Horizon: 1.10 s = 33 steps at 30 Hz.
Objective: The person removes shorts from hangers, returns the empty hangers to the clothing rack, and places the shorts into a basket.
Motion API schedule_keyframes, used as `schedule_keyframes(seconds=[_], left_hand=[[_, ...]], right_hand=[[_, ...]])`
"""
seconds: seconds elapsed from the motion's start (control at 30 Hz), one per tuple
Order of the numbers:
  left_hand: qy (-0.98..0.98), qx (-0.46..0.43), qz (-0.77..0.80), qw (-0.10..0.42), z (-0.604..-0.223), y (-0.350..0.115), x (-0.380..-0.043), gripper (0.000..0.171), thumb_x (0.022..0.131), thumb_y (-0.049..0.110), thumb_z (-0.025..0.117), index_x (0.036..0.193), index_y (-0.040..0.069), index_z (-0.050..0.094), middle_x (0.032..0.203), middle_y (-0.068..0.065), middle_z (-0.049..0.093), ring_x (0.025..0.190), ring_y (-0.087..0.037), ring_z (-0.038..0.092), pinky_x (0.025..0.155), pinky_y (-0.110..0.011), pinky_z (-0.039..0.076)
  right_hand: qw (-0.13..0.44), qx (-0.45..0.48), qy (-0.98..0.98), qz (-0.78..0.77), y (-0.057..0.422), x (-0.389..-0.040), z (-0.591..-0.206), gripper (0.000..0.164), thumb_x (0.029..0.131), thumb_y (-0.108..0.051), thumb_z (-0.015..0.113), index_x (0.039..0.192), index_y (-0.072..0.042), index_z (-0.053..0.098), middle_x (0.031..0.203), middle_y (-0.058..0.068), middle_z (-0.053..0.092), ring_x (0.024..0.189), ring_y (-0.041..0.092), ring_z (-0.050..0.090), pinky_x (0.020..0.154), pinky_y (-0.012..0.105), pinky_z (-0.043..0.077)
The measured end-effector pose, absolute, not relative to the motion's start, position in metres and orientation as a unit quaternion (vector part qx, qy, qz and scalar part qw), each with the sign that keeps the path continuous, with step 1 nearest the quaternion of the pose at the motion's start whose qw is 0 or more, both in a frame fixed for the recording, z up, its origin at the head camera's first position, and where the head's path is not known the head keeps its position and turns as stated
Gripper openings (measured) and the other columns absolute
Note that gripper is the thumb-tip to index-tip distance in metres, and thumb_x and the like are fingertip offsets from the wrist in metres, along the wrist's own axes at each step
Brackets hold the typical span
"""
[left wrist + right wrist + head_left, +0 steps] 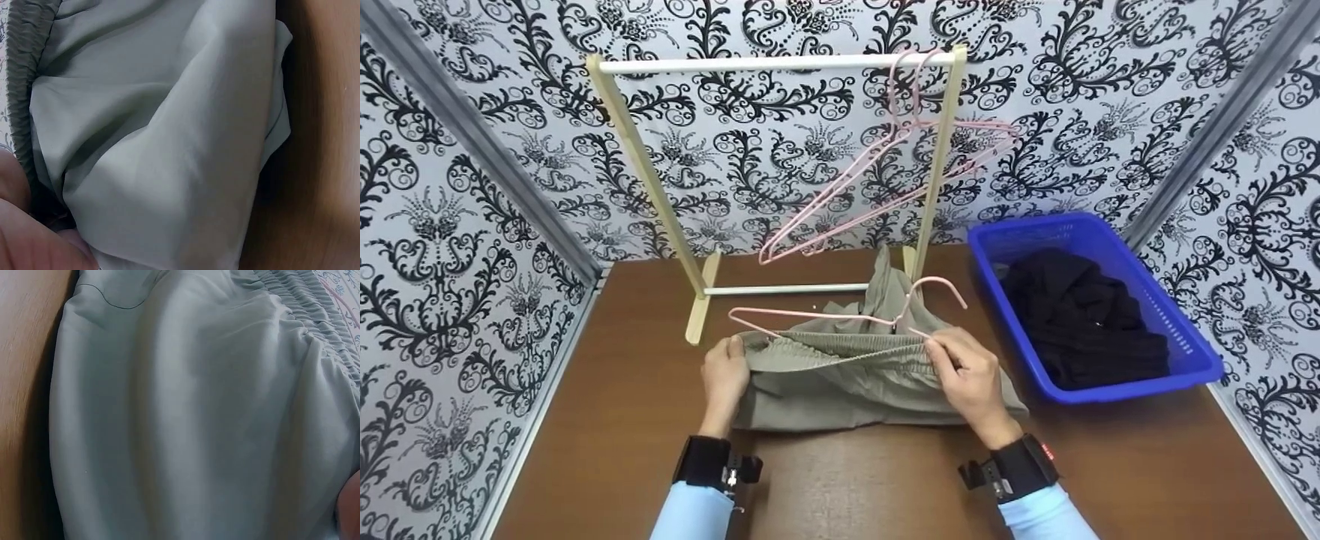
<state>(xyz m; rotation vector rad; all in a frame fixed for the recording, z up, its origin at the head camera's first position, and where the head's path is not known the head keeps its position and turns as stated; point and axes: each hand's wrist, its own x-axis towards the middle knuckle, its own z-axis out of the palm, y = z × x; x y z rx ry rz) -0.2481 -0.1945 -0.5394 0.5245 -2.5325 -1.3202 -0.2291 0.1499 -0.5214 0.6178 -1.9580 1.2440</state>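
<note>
Grey-green pants (825,401) with a gathered elastic waistband lie across the table, the waistband lifted and spread between both hands. My left hand (726,375) grips the waistband's left end; part of that hand (28,236) shows at the lower left of the left wrist view. At the other end, my right hand (971,375) pinches the waistband, thumb on top, where the hanger's right arm meets it. A pink hanger (810,313) lies at the waist opening, hook up, its lower part hidden by cloth. Folds of the pants (197,410) fill most of the right wrist view.
Behind the pants stands a wooden rack with a white top rail (765,64). Pink hangers (840,184) hang from its right end. To the right, a blue basket (1012,315) holds dark clothing (1080,322). Patterned walls enclose the brown table (607,420).
</note>
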Motion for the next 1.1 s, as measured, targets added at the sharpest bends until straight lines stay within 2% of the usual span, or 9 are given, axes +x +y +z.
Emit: schedule_keyframes(seconds=[0.13, 0.3, 0.7, 0.8, 0.93, 1.1], left_hand=[[-0.867, 0.173, -0.456, 0.105, -0.5421, -0.1948, -0.2486, 0.038, 0.111, 0.019, 0.041, 0.075, 0.010, 0.045, 0.070, -0.006, 0.041, 0.065, -0.024, 0.040, 0.066, -0.036, 0.033], [-0.868, 0.177, -0.454, 0.100, -0.5433, -0.1938, -0.2482, 0.038, 0.111, 0.020, 0.041, 0.073, 0.011, 0.042, 0.068, -0.004, 0.037, 0.064, -0.022, 0.036, 0.064, -0.035, 0.032], [-0.869, 0.174, -0.450, 0.110, -0.5438, -0.1919, -0.2502, 0.037, 0.108, 0.021, 0.042, 0.073, 0.012, 0.041, 0.071, -0.006, 0.039, 0.069, -0.027, 0.040, 0.066, -0.038, 0.033], [-0.869, 0.174, -0.451, 0.107, -0.5437, -0.1913, -0.2508, 0.036, 0.108, 0.023, 0.043, 0.075, 0.011, 0.044, 0.076, -0.012, 0.047, 0.074, -0.031, 0.047, 0.069, -0.041, 0.037], [-0.864, 0.175, -0.462, 0.096, -0.5434, -0.1908, -0.2506, 0.034, 0.109, 0.027, 0.043, 0.083, 0.007, 0.053, 0.088, -0.018, 0.057, 0.083, -0.035, 0.054, 0.074, -0.046, 0.041], [-0.857, 0.181, -0.477, 0.069, -0.5418, -0.1897, -0.2489, 0.033, 0.108, 0.032, 0.043, 0.098, 0.004, 0.058, 0.095, -0.018, 0.059, 0.089, -0.034, 0.055, 0.078, -0.045, 0.041]], right_hand=[[0.355, 0.238, -0.764, 0.484, 0.1494, -0.2286, -0.5196, 0.018, 0.087, 0.012, 0.073, 0.087, -0.006, 0.075, 0.089, 0.006, 0.073, 0.084, 0.020, 0.069, 0.085, 0.015, 0.049], [0.362, 0.243, -0.757, 0.487, 0.1478, -0.2291, -0.5185, 0.019, 0.085, 0.014, 0.073, 0.088, -0.005, 0.076, 0.088, 0.009, 0.073, 0.083, 0.023, 0.069, 0.087, 0.015, 0.049], [0.364, 0.241, -0.759, 0.482, 0.1494, -0.2313, -0.5211, 0.019, 0.084, 0.013, 0.075, 0.087, -0.005, 0.076, 0.088, 0.008, 0.073, 0.083, 0.022, 0.070, 0.087, 0.014, 0.049], [0.365, 0.240, -0.760, 0.482, 0.1499, -0.2319, -0.5219, 0.018, 0.084, 0.013, 0.075, 0.087, -0.005, 0.076, 0.088, 0.009, 0.073, 0.083, 0.023, 0.070, 0.087, 0.014, 0.049], [0.366, 0.237, -0.760, 0.481, 0.1504, -0.2324, -0.5242, 0.018, 0.084, 0.013, 0.075, 0.087, -0.004, 0.076, 0.088, 0.009, 0.073, 0.083, 0.024, 0.070, 0.086, 0.014, 0.048], [0.361, 0.231, -0.765, 0.480, 0.1509, -0.2307, -0.5275, 0.019, 0.084, 0.013, 0.074, 0.087, -0.005, 0.076, 0.089, 0.011, 0.073, 0.084, 0.023, 0.070, 0.086, 0.013, 0.048]])
